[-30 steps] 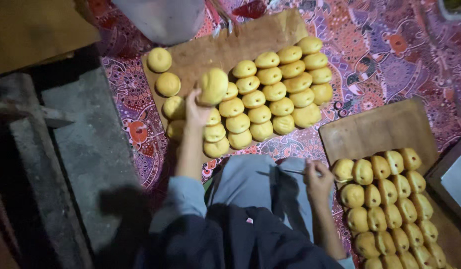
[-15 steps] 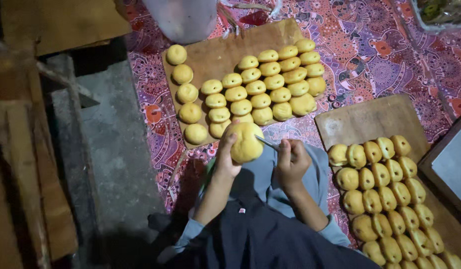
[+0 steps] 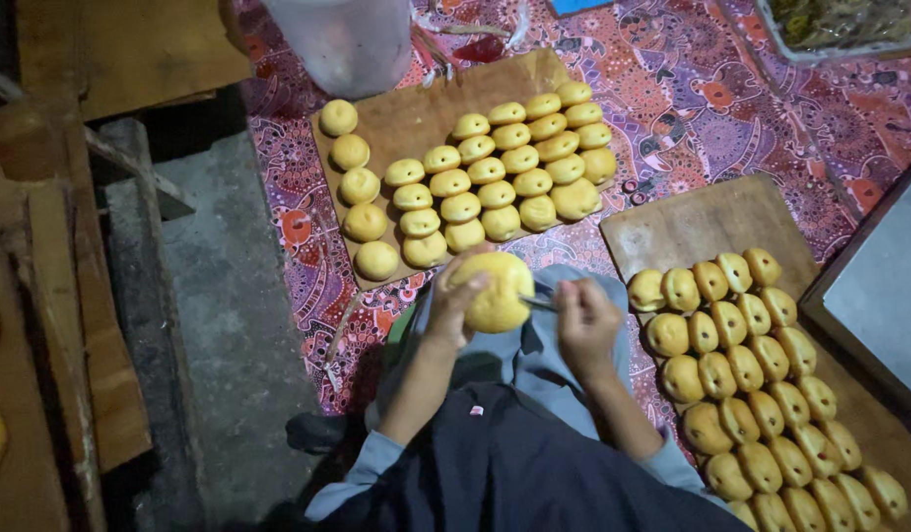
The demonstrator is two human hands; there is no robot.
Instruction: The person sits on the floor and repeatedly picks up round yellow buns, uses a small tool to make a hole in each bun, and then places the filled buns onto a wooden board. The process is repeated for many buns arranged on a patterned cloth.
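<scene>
1. Yellow and round, a dough ball (image 3: 495, 293) sits in the left hand (image 3: 455, 300) of a person seated on the floor, the fingers curled around its near side, above the lap.
2. Just to its right, the right hand (image 3: 585, 323) is closed around a thin metal tool (image 3: 537, 302) whose tip meets the ball's right edge.
3. Beyond the hands, a wooden board (image 3: 396, 123) carries rows of similar yellow dough balls (image 3: 505, 163), packed touching one another on its right half, with a looser column of five running down its left edge.
4. To the person's right, a second wooden board (image 3: 692, 222) holds more yellow pieces (image 3: 761, 384) in tight diagonal rows; its far end is bare.
5. Both boards lie on a patterned purple-and-red cloth (image 3: 731, 108) spread over the floor.
6. A translucent plastic container (image 3: 352, 44) stands at the far edge of the first board.
7. Grey concrete floor (image 3: 229, 296) and stacked wooden planks (image 3: 71, 325) lie to the person's left.
</scene>
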